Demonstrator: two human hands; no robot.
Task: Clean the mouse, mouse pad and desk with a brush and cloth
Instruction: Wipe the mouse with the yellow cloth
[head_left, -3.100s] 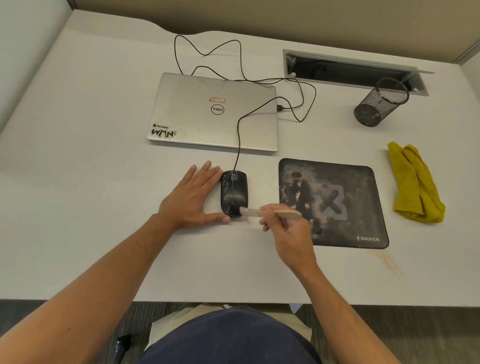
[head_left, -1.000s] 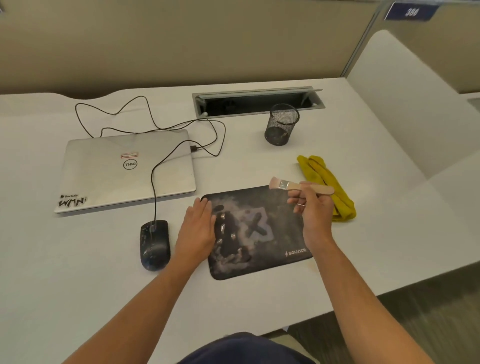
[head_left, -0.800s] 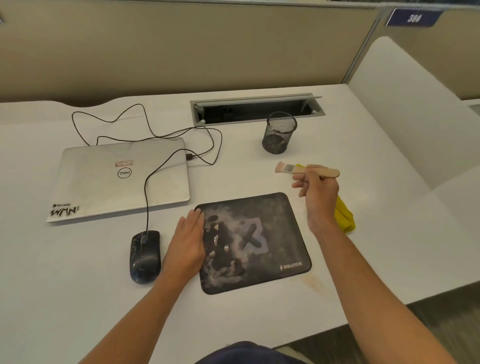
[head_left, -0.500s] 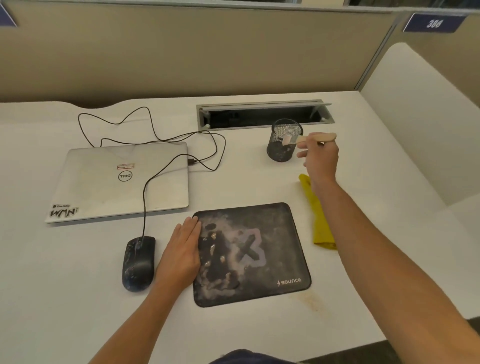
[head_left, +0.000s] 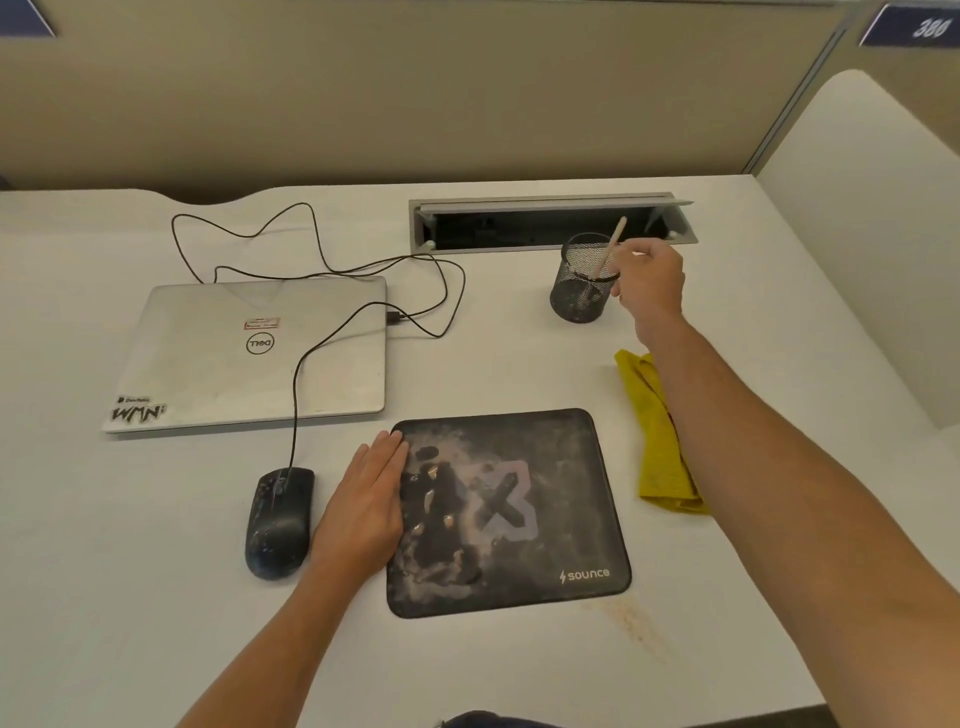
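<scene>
The right hand (head_left: 647, 283) pinches the brush (head_left: 608, 252) handle, bristles down in the mesh pen cup (head_left: 582, 288) at far right, while the flat left hand (head_left: 366, 512) steadies the grimy mouse pad (head_left: 511, 512); next, likely release and reach for the yellow cloth (head_left: 657, 441) nearby.

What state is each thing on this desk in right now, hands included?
Brush: standing bristles-down in the mesh cup.
Mesh cup: upright.
Right hand: at the brush handle, grip unclear.
Left hand: flat on the mouse pad's left edge.
Mouse pad: stained.
Mouse: speckled, cable attached.
Laptop: closed.
Yellow cloth: crumpled, untouched.
Cable hatch: open.
Desk: brownish stain by the pad.
</scene>
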